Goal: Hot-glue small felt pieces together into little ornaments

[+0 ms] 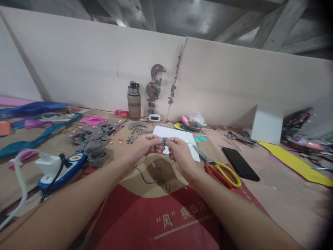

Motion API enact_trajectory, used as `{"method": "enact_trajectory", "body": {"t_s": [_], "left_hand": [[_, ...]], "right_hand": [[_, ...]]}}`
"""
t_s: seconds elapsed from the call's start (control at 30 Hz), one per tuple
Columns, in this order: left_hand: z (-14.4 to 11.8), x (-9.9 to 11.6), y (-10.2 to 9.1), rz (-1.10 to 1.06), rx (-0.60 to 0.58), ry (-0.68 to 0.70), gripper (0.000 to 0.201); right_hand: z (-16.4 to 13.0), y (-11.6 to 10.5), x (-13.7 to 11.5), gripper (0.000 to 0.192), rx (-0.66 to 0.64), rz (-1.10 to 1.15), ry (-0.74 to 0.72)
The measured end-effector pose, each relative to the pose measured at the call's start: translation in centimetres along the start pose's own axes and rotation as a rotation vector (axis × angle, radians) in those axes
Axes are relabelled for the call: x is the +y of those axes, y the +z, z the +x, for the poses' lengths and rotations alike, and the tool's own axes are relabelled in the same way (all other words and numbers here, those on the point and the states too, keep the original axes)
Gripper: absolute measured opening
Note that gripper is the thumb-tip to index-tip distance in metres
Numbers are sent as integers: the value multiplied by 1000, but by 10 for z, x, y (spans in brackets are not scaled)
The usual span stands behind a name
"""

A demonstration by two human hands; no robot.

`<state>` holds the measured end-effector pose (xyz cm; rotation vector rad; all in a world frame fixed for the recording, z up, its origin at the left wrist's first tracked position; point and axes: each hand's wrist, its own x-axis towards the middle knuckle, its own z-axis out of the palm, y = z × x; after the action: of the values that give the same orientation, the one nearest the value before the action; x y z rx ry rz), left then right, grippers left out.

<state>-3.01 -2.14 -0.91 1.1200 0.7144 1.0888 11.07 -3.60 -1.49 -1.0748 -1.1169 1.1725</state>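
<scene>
Over the middle of the cardboard, my left hand (144, 147) and my right hand (180, 154) meet fingertip to fingertip. Both pinch a small blue-grey piece (164, 140); its exact kind is too small to tell. A thin grey cord (149, 181) lies in a loose curve below my hands, and its upper end is hidden by them. Behind the fingers is a white sheet (173, 132), partly covered. Small turquoise cut-outs (201, 139) lie beyond my right hand. Scissors (217, 170) with one red and one yellow handle rest beside my right wrist.
A black phone (240, 164) lies right of the scissors. At left are a grey yarn bundle (96, 152), grey shapes with coloured balls (90, 133) and a blue-white power strip (65, 172). A bottle (134, 104) and small clock (154, 118) stand by the white partition (85, 62).
</scene>
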Motion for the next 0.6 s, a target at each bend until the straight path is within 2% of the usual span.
{"method": "enact_trajectory", "body": {"t_s": [0.27,0.43,0.6], "left_hand": [[2,-4,0,258,89,147,18],[3,-5,0,201,160,165,18],[3,-8,1,128,152,160,18]], "right_hand": [[-1,-2,6,14,-46,-227,-174],[-2,-2,7,18,-62,-218,-205],[-2,-2,8,18,-71,-153,-163]]}}
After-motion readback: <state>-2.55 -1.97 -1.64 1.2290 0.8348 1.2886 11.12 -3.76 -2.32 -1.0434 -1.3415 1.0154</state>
